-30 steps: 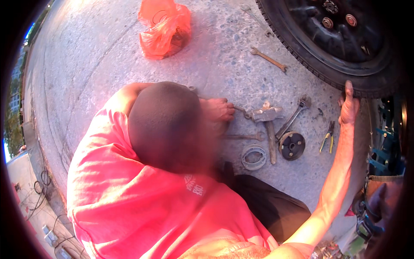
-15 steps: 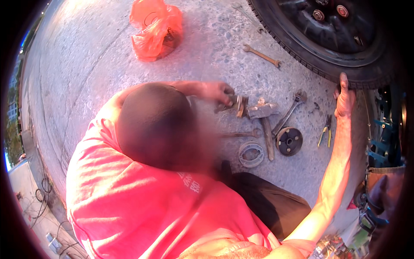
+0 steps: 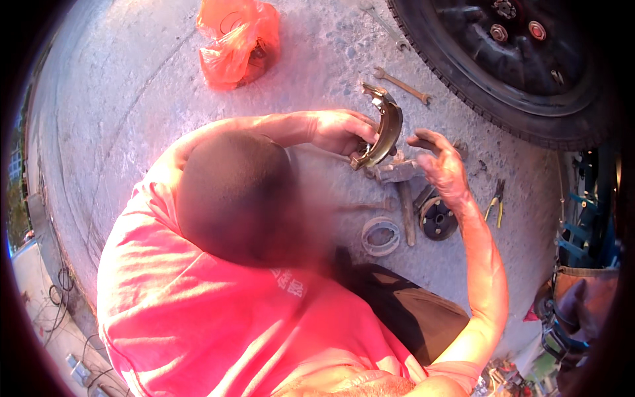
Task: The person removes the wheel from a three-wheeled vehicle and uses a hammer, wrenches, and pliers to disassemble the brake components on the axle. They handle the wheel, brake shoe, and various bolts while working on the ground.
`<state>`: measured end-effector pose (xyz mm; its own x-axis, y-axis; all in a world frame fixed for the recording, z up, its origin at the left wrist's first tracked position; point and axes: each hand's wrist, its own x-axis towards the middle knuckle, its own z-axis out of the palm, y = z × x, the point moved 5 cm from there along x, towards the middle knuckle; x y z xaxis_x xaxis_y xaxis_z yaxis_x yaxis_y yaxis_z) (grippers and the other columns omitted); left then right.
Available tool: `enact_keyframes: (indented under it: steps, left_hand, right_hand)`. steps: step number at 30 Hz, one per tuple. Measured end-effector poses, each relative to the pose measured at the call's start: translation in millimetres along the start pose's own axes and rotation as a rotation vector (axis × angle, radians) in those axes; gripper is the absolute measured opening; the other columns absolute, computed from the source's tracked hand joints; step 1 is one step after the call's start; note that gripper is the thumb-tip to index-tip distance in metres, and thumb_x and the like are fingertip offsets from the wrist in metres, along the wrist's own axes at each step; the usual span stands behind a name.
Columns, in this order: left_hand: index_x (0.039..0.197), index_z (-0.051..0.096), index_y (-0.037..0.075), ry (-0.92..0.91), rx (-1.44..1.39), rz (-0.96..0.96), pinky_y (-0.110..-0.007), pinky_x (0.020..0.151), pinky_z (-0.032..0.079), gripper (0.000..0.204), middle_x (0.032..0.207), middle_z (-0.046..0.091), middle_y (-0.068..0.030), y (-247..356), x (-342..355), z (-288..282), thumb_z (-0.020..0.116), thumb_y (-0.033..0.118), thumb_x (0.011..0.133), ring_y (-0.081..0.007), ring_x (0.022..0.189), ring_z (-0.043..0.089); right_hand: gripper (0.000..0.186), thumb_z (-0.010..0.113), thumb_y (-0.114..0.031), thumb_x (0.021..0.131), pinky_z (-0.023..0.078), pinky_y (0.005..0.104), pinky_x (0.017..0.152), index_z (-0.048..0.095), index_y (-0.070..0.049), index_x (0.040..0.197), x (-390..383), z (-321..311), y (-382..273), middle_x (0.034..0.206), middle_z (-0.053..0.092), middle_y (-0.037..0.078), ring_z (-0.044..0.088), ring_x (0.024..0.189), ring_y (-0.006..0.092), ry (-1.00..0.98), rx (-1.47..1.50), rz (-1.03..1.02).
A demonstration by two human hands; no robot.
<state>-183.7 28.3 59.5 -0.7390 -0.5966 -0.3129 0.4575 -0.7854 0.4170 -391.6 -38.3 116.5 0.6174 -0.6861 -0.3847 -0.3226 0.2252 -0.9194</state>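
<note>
My left hand (image 3: 345,131) reaches round my bent left knee, its fingers closed on a curved metal brake shoe (image 3: 389,126). The brake shoe is held up on end, its bowed side toward my right hand. Just to its right, my right hand (image 3: 444,165) hangs in the air with fingers apart and nothing in them. Below the hands lies a hammer (image 3: 407,215), its head partly covered. Beside it are a round black part with bolt holes (image 3: 438,219) and a pale metal ring (image 3: 380,236). An adjustable wrench is largely hidden behind my right hand.
A wheel with a black tyre (image 3: 456,86) fills the upper right. Near it lie an open-ended wrench (image 3: 402,85) and another wrench (image 3: 385,25). Yellow-handled pliers (image 3: 495,203) lie right of my forearm. A red plastic bag (image 3: 237,46) sits upper left; cables (image 3: 61,294) lie lower left.
My left hand has raised the brake shoe off the ground beside the hammer. My right hand has left the tyre and come leftward, close to the brake shoe.
</note>
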Motion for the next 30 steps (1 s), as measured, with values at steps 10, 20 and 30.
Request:
enact_keyframes:
  steps: [10, 20, 30]
  left_hand:
    - [0.126, 0.057, -0.003, 0.187, 0.387, -0.056, -0.037, 0.075, 0.056, 0.038, 0.104, 0.068, -0.0142, 2.9, 1.2, 21.6, 0.057, 0.027, 0.102, -0.0221, 0.084, 0.069]
    - [0.124, 0.058, -0.001, 0.105, 0.374, -0.073, -0.039, 0.084, 0.054, 0.038, 0.111, 0.069, -0.0173, 0.1, 1.8, 13.0, 0.055, 0.029, 0.101, -0.0256, 0.093, 0.067]
    - [0.135, 0.050, 0.007, 0.074, 0.515, 0.123, -0.044, 0.082, 0.058, 0.062, 0.120, 0.063, -0.0133, 1.3, -1.4, 23.1, 0.074, 0.043, 0.090, -0.0257, 0.107, 0.063]
  right_hand:
    - [0.050, 0.070, -0.032, 0.088, 0.050, 0.0377, 0.095, 0.063, -0.002, 0.128, 13.3, 26.0, -29.6, 0.116, 0.069, 0.015, 0.065, 0.110, 0.0239, -0.062, -0.320, -0.061]
    - [0.038, 0.064, -0.028, 0.087, 0.040, 0.0278, 0.065, 0.067, -0.003, 0.116, 9.2, 18.1, -10.2, 0.088, 0.063, -0.001, 0.049, 0.073, 0.0092, -0.083, -0.096, 0.182]
    - [0.048, 0.072, -0.039, 0.090, 0.052, 0.0383, 0.086, 0.068, 0.005, 0.111, 6.7, 40.9, 2.6, 0.097, 0.073, 0.017, 0.068, 0.093, 0.0236, -0.110, -0.426, 0.201]
